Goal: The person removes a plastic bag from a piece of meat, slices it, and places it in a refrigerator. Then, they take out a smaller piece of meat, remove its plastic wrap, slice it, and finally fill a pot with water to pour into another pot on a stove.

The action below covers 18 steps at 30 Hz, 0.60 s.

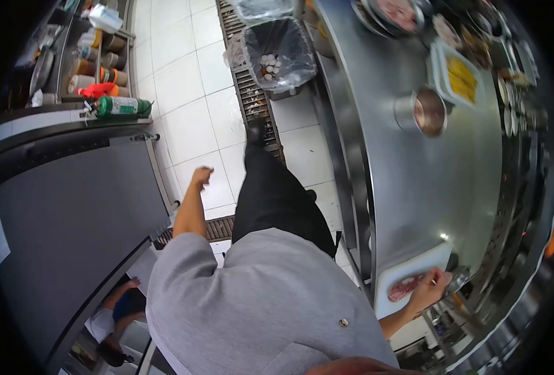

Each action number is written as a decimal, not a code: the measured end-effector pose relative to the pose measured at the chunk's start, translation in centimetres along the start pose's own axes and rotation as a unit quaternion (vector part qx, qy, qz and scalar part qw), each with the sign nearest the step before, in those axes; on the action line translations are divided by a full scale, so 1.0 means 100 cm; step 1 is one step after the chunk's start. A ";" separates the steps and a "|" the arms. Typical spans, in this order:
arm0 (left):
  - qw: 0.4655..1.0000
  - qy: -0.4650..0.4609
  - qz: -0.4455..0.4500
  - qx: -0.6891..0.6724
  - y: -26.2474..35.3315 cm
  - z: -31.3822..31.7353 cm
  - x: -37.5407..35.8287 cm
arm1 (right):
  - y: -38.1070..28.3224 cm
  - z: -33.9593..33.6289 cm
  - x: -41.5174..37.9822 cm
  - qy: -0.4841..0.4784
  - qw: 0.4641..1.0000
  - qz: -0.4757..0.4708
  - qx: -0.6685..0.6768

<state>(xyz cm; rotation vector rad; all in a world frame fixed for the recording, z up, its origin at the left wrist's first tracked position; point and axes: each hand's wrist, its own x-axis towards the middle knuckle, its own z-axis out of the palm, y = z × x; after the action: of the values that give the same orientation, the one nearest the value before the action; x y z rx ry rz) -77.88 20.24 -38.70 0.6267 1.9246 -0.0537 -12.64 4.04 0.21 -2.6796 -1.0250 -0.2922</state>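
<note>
My right hand is over a white cutting board at the near end of the steel counter. Its fingertips are pinched together; whatever is between them is too small to make out. A piece of raw pink meat lies on the board, right beside the hand and partly covered by it. Just past the fingertips stands a small shiny metal bowl. Away from the counter, my left hand hangs over the tiled floor, its fingers loosely bent and thumb apart, with nothing visible in it.
Further along the steel counter stand a metal pot and a white tub of yellow food. A lined bin holds eggshells. Shelves with jars and a green cylinder are at left. Another person shows at lower left.
</note>
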 end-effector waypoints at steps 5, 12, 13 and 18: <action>0.980 0.095 0.153 0.081 0.112 -0.051 0.152 | -0.223 0.069 -0.008 -0.411 0.881 -0.103 0.210; 0.960 0.083 0.225 0.145 0.319 -0.084 0.402 | -0.317 0.303 -0.123 -0.671 0.735 -0.093 -0.015; 0.957 0.094 0.224 0.160 0.337 -0.081 0.446 | -0.333 0.313 -0.129 -0.703 0.708 -0.055 -0.037; 0.921 0.168 0.286 0.204 0.419 -0.067 0.601 | -0.349 0.343 -0.147 -0.695 0.663 0.264 -0.092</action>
<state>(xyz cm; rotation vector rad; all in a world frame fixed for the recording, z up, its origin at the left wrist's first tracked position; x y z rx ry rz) -82.82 82.44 -77.66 1.5460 1.9892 0.0288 -43.72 30.52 -30.52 -2.8816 -0.2599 2.1112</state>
